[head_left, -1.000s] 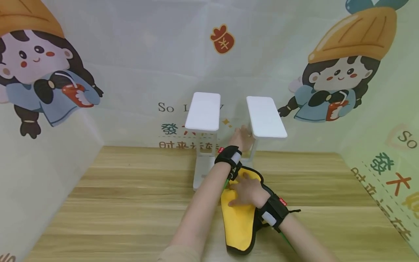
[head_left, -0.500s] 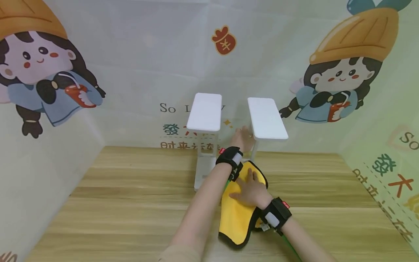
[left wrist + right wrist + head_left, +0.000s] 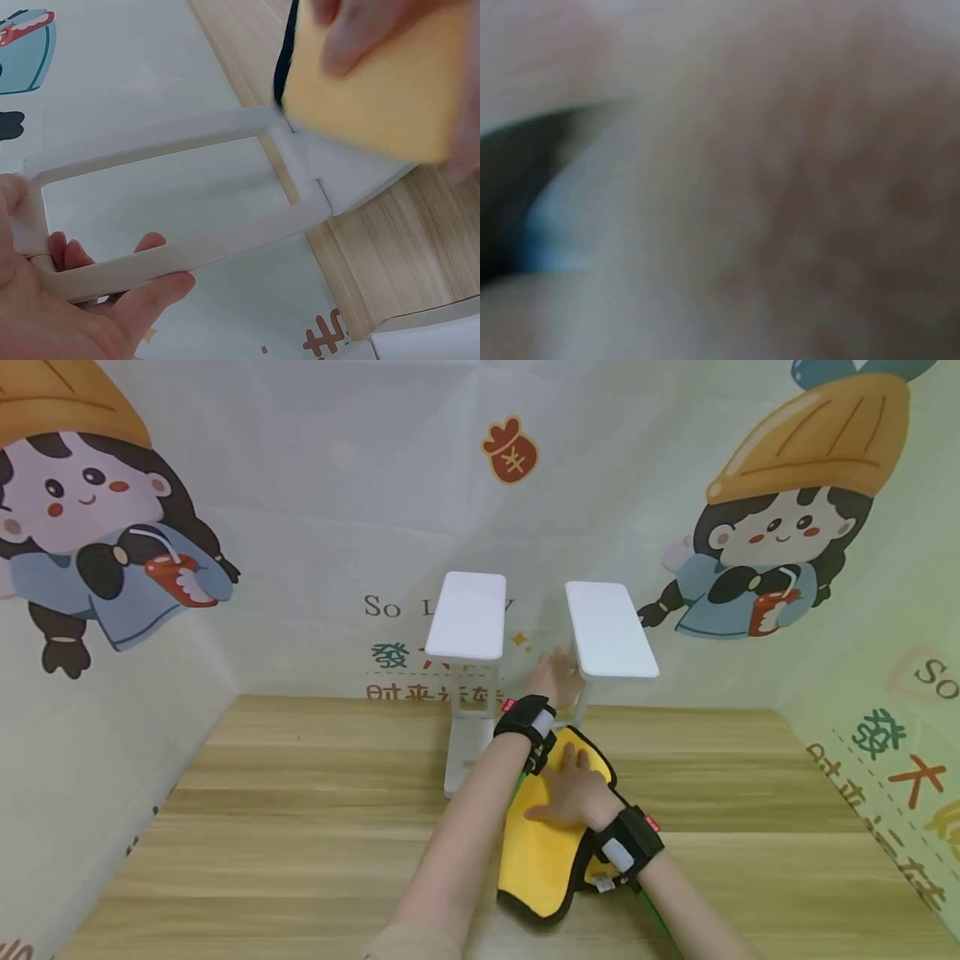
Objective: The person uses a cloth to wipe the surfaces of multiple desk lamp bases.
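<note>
Two white folding phone stands rise side by side near the back wall. My left hand reaches behind the right-hand stand and grips its upright. Up close in the left wrist view, thumb and fingers wrap one end of that stand's open rectangular frame. A yellow cloth with black edging lies over the stand's base, hiding much of it. On top of the cloth my right hand presses with spread fingers. Skin fills most of the right wrist view, too blurred for detail.
The left-hand stand is close beside my left forearm. A wooden tabletop spreads underneath. Printed fabric walls with cartoon figures enclose the back and both sides.
The right hand and cloth have shifted up and slightly right over the base, and the cloth's lower end has swung left. The left hand keeps its grip on the stand.
</note>
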### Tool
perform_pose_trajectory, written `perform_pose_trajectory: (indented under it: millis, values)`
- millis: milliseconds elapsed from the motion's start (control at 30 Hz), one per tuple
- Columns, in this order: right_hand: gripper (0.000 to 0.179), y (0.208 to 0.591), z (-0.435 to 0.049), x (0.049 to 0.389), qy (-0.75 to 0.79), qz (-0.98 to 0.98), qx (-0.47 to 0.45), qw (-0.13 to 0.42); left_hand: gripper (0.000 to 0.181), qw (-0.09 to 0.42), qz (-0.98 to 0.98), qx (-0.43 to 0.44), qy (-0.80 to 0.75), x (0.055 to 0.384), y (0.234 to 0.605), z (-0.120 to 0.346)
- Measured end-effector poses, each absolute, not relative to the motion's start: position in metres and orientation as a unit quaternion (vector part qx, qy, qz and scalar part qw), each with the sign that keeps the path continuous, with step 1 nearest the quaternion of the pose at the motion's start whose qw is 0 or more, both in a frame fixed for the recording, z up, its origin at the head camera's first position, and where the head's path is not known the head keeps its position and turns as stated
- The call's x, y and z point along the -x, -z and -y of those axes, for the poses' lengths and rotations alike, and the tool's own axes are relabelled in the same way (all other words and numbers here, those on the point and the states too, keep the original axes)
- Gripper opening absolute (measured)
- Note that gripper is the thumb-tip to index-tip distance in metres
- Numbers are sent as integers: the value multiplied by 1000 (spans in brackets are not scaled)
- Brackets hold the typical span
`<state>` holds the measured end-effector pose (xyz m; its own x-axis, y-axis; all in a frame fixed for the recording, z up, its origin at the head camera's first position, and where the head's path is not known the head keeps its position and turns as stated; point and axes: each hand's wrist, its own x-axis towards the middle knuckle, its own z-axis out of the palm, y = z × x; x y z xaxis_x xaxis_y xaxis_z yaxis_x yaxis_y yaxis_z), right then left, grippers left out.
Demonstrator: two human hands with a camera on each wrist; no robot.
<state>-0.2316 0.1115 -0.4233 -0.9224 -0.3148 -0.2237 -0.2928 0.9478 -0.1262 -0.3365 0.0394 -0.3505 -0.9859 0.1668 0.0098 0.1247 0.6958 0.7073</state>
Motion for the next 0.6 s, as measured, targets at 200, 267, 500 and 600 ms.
perform_pose_trajectory:
  millis: [200,267,500,600]
  values:
    - [77,431,-120,223,64,-976,181,104,56,29,-923,-85,-374,336,349,-42]
    - [77,431,-122,220,65,-975,185,110,56,32,-922,-88,-377,337,348,-43]
    - [75,430,-128,236,78,-979,164,93,58,32,-916,-79,-392,339,345,-43]
    - [69,434,-122,225,50,-977,191,78,57,31,-918,-79,-386,338,346,-43]
